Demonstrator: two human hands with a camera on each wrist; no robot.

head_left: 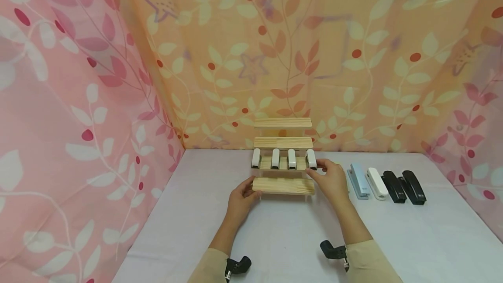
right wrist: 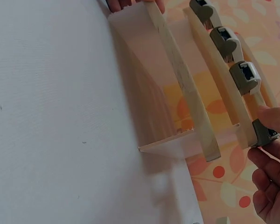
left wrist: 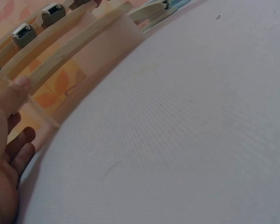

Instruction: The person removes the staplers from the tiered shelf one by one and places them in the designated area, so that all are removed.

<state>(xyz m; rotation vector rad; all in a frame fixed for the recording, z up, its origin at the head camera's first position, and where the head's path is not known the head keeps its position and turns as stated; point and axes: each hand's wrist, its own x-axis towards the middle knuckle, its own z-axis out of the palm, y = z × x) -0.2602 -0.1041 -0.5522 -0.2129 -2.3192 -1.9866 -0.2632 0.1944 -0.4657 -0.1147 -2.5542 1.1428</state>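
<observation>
A stepped wooden rack (head_left: 284,186) with clear side panels stands at the back of the white table. Along its second tier from the bottom sit several small white staplers (head_left: 275,159) with grey bases, spaced apart in a row. My left hand (head_left: 240,200) grips the left end of the lowest board, its thumb (left wrist: 21,83) against the wood. At the other side, my right hand (head_left: 331,179) pinches the rightmost white stapler (right wrist: 266,133) between thumb and fingers, at the end of the tier. The thumb partly covers that stapler in the right wrist view.
To the right of the rack, a light blue stapler (head_left: 358,181), a larger white stapler (head_left: 377,183) and two black staplers (head_left: 413,187) lie side by side on the table (head_left: 283,239). Patterned cloth (head_left: 251,56) hangs behind and at both sides.
</observation>
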